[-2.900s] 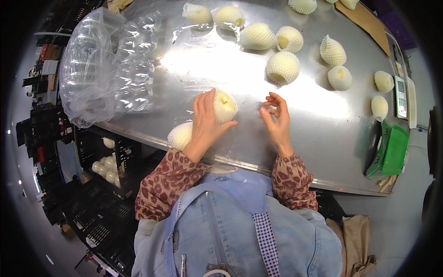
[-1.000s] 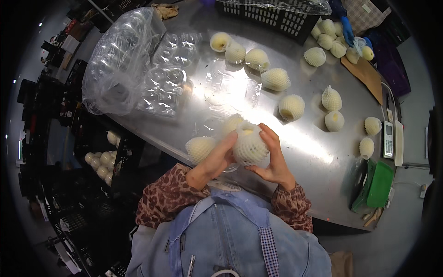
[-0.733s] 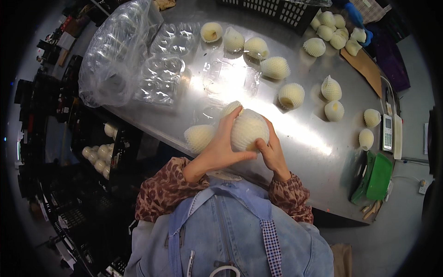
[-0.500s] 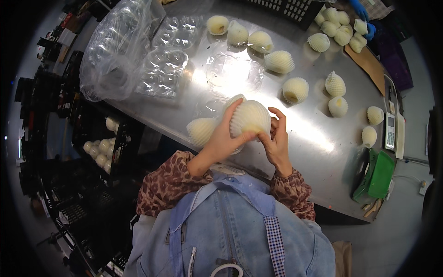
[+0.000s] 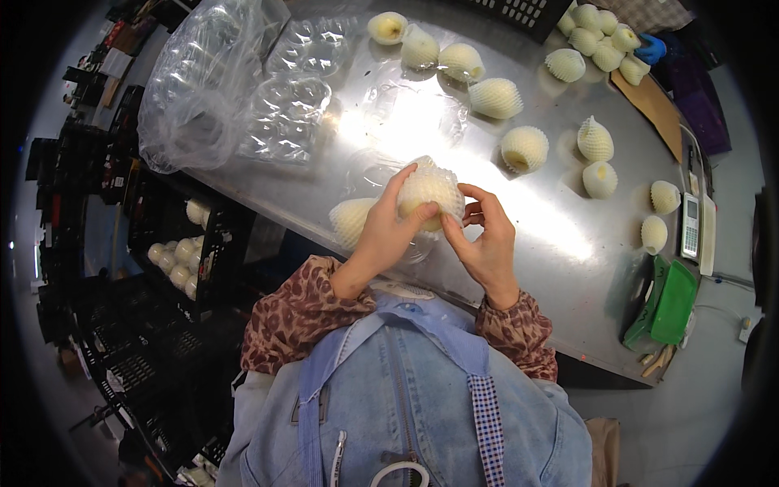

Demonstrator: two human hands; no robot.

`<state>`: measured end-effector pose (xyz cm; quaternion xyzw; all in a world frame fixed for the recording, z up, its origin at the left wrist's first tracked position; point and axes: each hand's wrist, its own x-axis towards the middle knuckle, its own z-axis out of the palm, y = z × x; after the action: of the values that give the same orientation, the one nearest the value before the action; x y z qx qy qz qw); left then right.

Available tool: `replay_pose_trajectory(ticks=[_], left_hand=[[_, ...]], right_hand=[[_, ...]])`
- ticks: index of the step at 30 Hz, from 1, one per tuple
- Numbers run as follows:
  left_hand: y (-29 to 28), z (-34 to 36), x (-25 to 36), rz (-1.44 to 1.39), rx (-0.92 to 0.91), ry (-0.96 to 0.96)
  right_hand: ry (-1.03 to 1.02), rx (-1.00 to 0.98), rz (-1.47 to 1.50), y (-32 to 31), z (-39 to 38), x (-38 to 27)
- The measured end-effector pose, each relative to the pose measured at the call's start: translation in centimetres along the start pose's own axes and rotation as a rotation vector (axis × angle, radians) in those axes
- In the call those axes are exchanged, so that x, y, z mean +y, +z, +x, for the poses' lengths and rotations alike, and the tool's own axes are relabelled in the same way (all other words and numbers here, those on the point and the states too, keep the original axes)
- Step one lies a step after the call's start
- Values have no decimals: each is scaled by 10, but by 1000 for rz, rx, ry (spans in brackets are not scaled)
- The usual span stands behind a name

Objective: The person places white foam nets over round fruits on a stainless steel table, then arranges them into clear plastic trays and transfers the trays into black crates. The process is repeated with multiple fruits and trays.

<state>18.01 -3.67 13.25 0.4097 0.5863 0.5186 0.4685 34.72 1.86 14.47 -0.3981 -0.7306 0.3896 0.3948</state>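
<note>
Between my hands is a round fruit in a white foam net sleeve (image 5: 430,191), held above the near edge of the metal table. My left hand (image 5: 391,227) curls round its left side with the thumb across the lower front. My right hand (image 5: 485,243) grips the right side with thumb and fingertips. The foam covers most of the fruit, so its kind cannot be told. Just left of my left hand sits another foam-wrapped fruit (image 5: 350,221). Beneath and beyond the held one lie clear plastic trays (image 5: 414,114), partly lost in glare.
Several foam-wrapped fruits (image 5: 525,149) run across the metal table (image 5: 560,268). Clear moulded trays (image 5: 284,118) and a large plastic bag (image 5: 195,97) lie at the left. A green bin (image 5: 672,302) stands at the right edge; a co-worker's blue-gloved hand (image 5: 651,49) is at the far right.
The held fruit has turned and moved slightly down, with the foam's netting now facing up. My right-hand fingers have come onto its side. The co-worker's gloved hand has shifted beside the far pile.
</note>
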Motion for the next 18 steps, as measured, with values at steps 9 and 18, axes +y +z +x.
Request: replay_pose_trajectory(ticks=[9,18], left_hand=[[-8,4,1,24,-96,150],[-23,-1,-10,-811,-133,-277]], right_hand=[[264,39,357,0,-3,15],[608,-42,1273,4,-4,21]])
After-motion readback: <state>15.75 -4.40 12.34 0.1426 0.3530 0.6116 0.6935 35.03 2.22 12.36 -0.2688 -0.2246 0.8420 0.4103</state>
